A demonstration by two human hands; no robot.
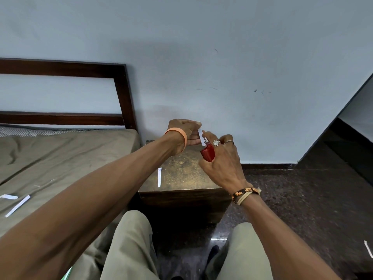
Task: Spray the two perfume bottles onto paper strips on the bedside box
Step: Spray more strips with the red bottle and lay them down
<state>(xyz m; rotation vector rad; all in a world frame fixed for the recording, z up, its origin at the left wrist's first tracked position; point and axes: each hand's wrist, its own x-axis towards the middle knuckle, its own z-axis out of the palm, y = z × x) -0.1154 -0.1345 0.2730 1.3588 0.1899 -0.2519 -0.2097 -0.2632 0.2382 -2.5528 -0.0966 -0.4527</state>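
Over the bedside box (181, 174), left fingers (190, 138) pinch a paper strip (200, 136), right fingers (210, 136) grip the red bottle (207, 153), nozzle press seemingly next.

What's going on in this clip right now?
A person sits at a bedside box. The right hand grips a red perfume bottle, a finger on its nozzle, close to a paper strip pinched in the left hand. A second strip lies on the box.
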